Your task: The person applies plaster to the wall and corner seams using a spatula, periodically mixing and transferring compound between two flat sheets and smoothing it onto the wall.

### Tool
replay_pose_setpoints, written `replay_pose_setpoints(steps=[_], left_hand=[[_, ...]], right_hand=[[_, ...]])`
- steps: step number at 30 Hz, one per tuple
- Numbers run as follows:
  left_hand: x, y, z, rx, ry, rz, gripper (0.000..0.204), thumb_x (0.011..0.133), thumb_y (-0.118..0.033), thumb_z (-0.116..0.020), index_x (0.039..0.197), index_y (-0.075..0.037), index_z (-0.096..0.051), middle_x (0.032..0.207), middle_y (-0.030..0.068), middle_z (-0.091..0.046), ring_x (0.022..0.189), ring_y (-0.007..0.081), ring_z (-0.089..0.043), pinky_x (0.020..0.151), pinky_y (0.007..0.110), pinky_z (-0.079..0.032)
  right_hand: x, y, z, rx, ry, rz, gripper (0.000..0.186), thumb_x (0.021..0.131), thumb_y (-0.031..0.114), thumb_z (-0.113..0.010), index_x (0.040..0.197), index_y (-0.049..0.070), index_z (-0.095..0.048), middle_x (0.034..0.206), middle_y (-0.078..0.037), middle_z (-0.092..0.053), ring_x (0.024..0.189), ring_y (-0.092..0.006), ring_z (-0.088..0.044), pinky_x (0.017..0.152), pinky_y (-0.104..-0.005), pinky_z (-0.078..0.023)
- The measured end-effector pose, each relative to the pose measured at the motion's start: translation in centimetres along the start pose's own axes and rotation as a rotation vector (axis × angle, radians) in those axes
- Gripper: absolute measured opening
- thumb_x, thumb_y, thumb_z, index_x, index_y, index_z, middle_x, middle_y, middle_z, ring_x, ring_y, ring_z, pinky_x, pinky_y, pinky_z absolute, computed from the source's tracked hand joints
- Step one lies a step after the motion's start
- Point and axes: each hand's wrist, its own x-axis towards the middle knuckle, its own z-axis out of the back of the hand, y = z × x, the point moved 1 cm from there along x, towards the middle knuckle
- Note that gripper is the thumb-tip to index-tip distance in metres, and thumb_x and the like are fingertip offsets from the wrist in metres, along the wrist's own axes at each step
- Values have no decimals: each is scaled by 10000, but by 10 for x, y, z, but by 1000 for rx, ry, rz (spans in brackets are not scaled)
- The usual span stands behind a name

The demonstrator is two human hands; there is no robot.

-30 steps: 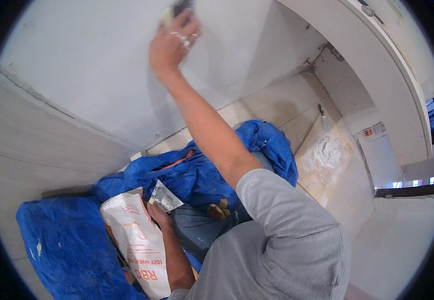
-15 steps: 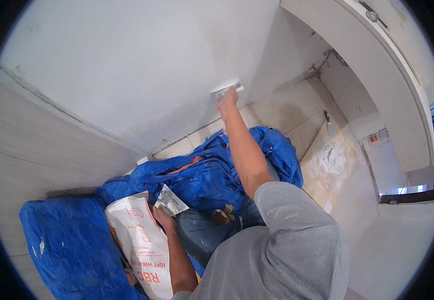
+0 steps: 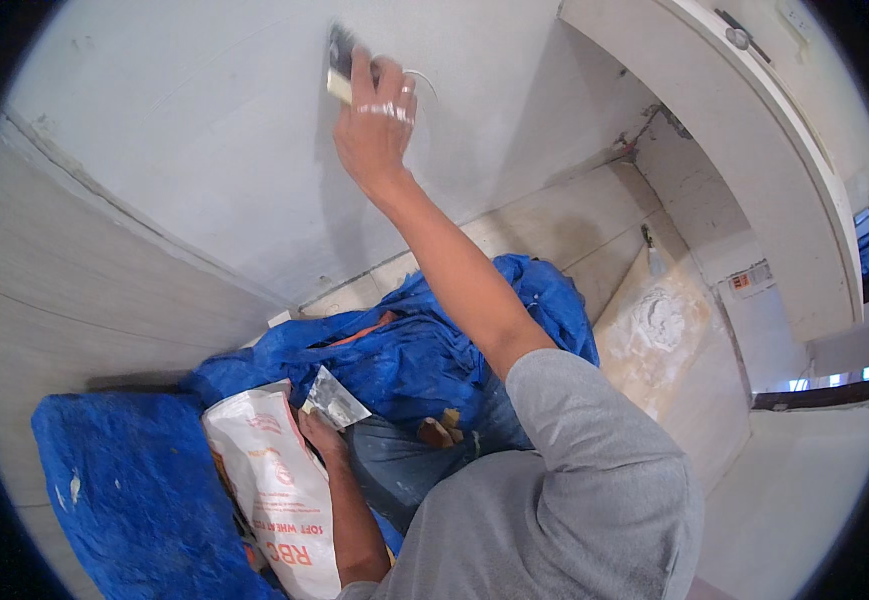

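The right hand (image 3: 376, 135) had its fingers clamped on a flat, dark-and-cream scraper (image 3: 339, 66) up at the pale wall (image 3: 204, 150), while the left hand (image 3: 324, 437), low beside a white sack (image 3: 266, 480), gripped a metal-bladed spatula (image 3: 338, 401) near crumpled blue tarp (image 3: 424, 365).

Grey cloth top (image 3: 514, 520) noted at 5 o'clock, plain, soft-looking, creased in folds. Short right sleeve (image 3: 584, 410) seen at 4 o'clock, same grey, ended above the elbow; forearm left bare below it. Sliver of left sleeve (image 3: 362, 590) shown near 6 o'clock, at the lower rim, also grey. Blue denim-like trousers (image 3: 399, 465) worn, glimpsed at 6 o'clock. Right hand (image 3: 374, 145), toward 11 o'clock: ungloved, knuckles streaked white; pale band on one finger, ring or smear not distinguished. Left hand (image 3: 321, 437), 7 o'clock: ungloved.
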Motion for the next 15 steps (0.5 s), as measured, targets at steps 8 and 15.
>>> replay_pose_setpoints(steps=[8,15], left_hand=[[13,25,6,123,-6,-25,182,973,-148,-445,996,-11,-562,915,65,-575,789,160,-538,731,319,-464],[23,40,10,109,141,8,250,955,-168,-462,1031,47,-564,928,113,-575,860,232,-534,805,368,-452]], right_hand=[[-173,-199,-75,803,-334,-1224,433,1063,257,-465,1363,-50,-518,1282,-192,-620,1122,-340,-619,963,-445,-488],[-160,-251,-140,901,-411,-1486,514,1067,349,-447,1373,-60,-504,1276,-236,-627,1111,-360,-638,882,-437,-538]])
